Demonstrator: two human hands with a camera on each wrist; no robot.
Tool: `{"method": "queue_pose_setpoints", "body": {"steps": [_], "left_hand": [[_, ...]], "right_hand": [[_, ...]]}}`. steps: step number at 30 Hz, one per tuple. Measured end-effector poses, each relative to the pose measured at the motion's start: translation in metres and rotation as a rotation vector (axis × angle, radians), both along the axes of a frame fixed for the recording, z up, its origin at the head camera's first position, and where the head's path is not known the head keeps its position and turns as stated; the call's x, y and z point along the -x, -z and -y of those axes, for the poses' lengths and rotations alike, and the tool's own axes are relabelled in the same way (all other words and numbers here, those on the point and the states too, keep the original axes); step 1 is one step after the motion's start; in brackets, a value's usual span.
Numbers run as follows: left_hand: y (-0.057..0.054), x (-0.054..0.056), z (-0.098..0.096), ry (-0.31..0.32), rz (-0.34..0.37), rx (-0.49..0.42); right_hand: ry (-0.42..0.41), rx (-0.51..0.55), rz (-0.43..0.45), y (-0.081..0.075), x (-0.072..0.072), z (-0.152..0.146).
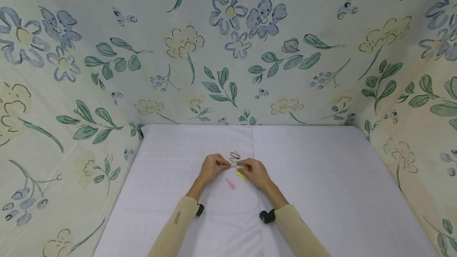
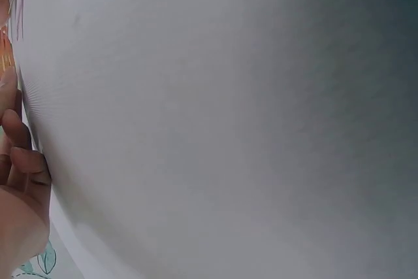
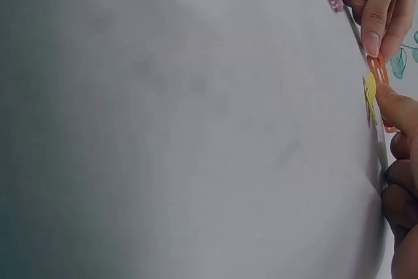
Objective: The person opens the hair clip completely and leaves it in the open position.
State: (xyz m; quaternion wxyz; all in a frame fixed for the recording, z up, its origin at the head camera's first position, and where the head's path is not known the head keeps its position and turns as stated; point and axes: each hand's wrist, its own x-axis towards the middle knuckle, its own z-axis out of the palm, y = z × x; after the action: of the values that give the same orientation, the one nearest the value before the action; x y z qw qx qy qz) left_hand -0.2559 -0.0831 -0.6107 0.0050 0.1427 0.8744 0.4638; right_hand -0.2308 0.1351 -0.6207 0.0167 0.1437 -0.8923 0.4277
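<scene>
Both hands meet over the white-covered table and pinch an orange snap hair clip (image 3: 376, 63) between them. My left hand (image 1: 213, 167) holds one end with thumb and fingertips; my right hand (image 1: 255, 172) pinches the other. In the left wrist view, part of the orange clip (image 2: 7, 53) shows at the left edge beside the left hand (image 2: 23, 181). Under the right hand lies a yellow hair clip (image 1: 242, 176), and nearer the body a pink hair clip (image 1: 230, 183). Just beyond the fingers, thin dark-red open-shaped pieces (image 1: 235, 155) lie on the cloth, too small to tell their kind.
A white cloth (image 1: 321, 177) covers the table, with a seam or fold running front to back near the middle. Floral fabric (image 1: 228, 82) hangs behind the far edge and along both sides. Dark wrist cameras (image 1: 267, 216) sit at the sleeve cuffs.
</scene>
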Motion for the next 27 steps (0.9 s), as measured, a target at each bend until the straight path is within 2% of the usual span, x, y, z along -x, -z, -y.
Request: {"method": "queue_pose_setpoints", "body": {"steps": [5,10,15,22,24,27], "left_hand": [[0.0011,0.0003,0.0018,-0.006,-0.015,-0.016],[0.0011,0.0009,0.0045,-0.021,0.01,-0.036],[-0.0002,-0.0003,0.0073,0.0,0.016,-0.062],[-0.0037,-0.0046,0.0095,0.027,-0.014,-0.093],[-0.0043,-0.0052,0.0093,0.022,0.002,-0.089],[-0.0061,-0.0055,0.0089,-0.001,0.083,-0.098]], "right_hand": [[0.001,-0.011,-0.001,0.0007,-0.0002,0.0008],[0.002,-0.017,-0.017,0.0028,0.0002,0.0006],[0.01,0.002,-0.042,0.0073,0.0012,0.0001],[0.018,0.043,-0.053,0.0082,0.0004,-0.0011],[0.027,0.054,-0.035,0.0076,-0.0005,-0.0015],[0.035,0.061,-0.012,0.0073,-0.0015,-0.0016]]}}
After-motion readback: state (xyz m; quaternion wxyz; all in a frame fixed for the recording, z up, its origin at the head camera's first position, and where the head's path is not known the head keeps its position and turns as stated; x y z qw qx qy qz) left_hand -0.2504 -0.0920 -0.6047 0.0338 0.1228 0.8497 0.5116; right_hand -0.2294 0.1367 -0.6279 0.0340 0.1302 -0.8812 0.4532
